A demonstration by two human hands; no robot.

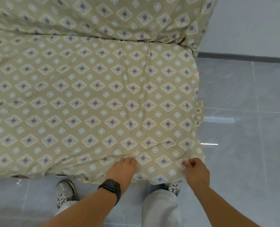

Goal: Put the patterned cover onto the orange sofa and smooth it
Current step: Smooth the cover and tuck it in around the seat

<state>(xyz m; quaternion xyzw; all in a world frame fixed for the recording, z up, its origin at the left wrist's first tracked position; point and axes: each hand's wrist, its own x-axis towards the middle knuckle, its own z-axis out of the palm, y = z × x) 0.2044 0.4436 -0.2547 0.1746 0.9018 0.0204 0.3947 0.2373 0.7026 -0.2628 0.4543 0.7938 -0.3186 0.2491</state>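
Cover: beige patterned cover (pixel 93 95) — diamonds and circles — draped over seat and backrest, hanging past the front edge.
Creases: folds bunched near the front-right corner.
Sofa: fully hidden underneath.

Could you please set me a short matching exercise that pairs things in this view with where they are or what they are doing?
Things:
1. left hand
2. right hand
3. patterned cover
4. wristwatch

States or places:
A. spread over the seat and backrest
B. pinches the cover near its front right corner
C. strapped on the left wrist
D. grips a fold of fabric at the cover's front edge

Pairs: 1-D, 2-B, 3-A, 4-C
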